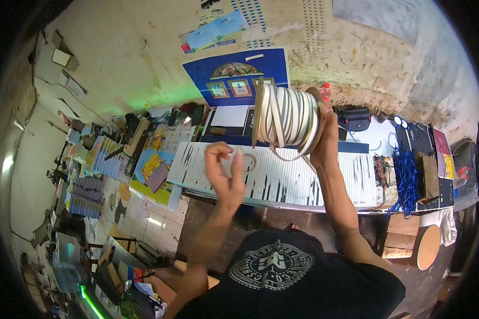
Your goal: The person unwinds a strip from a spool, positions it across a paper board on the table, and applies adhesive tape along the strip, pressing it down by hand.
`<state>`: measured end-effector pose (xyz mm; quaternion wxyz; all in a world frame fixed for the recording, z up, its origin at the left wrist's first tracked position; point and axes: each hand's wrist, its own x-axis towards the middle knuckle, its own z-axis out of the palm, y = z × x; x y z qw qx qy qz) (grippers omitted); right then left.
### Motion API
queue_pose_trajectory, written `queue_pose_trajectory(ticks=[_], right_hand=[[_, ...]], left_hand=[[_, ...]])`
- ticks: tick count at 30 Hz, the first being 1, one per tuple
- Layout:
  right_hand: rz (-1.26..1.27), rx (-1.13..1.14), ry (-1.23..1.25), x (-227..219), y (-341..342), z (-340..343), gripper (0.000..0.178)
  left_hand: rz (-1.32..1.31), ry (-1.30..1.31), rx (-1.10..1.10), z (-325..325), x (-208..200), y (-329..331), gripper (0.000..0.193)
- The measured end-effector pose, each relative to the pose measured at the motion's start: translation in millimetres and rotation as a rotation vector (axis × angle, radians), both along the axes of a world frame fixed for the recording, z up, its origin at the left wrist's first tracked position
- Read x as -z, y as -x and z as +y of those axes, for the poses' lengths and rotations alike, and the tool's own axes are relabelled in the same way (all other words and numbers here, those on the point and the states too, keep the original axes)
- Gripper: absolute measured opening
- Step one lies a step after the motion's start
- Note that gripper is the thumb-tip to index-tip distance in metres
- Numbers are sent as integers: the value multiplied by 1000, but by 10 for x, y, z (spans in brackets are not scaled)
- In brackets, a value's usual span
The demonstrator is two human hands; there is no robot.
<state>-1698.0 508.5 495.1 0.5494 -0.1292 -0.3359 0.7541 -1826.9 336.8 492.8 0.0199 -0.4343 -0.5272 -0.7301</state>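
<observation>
A large spool of cream ribbon (290, 117) with brown end discs is raised over the bench. My right hand (326, 133) is closed round its right-hand disc, and loose ribbon sags below the windings. To the left of the spool, my left hand (226, 175) has bent fingers, with its thumb standing apart from them. Nothing shows between its fingers, though the hand is slightly blurred. By the left thumb, a small pale ring (248, 163) appears over the striped white surface (282, 186), which has black marks along it; whether the ring touches my hand I cannot tell.
A blue picture board (239, 66) leans on the wall behind the bench. To the right are a black bag (354, 118), a bundle of blue strands (406, 181) and a round-topped wooden stool (428, 247). Paper stacks (104, 154) and clutter line the left side.
</observation>
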Motion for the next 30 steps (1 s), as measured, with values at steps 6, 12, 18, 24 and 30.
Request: queue_pose_trajectory(ticks=[6, 12, 18, 24, 30], right_hand=[[-75, 62, -35, -112, 66, -125, 50], [-145, 225, -153, -141, 215, -179, 55], [-447, 295, -347, 48, 58, 254, 57], [-766, 17, -652, -133, -173, 420, 54], [87, -686, 128, -100, -234, 388, 59]], left_hand=[[466, 213, -21, 189, 191, -419, 27], [437, 336, 87, 43, 170, -219, 15], [49, 493, 203, -1025, -715, 397, 16], [-141, 7, -258, -2298, -987, 1783, 25], [419, 930, -701, -2687, 5, 2747, 34]])
